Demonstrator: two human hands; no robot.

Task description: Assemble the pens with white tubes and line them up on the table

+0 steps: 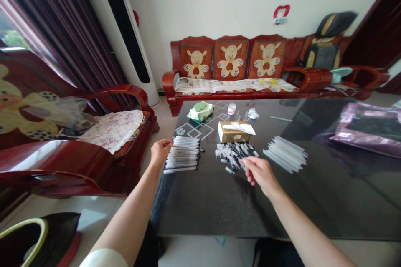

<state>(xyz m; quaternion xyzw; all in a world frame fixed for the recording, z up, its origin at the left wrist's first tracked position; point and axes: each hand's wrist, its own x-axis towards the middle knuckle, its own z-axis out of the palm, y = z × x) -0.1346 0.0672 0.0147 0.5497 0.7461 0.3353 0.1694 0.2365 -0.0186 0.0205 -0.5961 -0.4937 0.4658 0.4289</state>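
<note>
My left hand (161, 151) is at the left edge of the dark table (200, 204), its fingers pinched at the left ends of a row of white pens with dark tips (184, 154). What it grips is too small to make out. My right hand (257, 171) is closed at the lower right of a loose pile of black and clear pen caps (232, 152); its fingertips touch or hover over the pile, and anything between them is hidden. To its right lies a stack of whitish tubes (285, 153).
Behind the caps stands a tissue box (236, 132). Farther back are a green wipes pack (200, 111), a small white jar (232, 109), crumpled tissue (253, 113) and a single tube (281, 119). A purple plastic package (369, 129) lies at the right.
</note>
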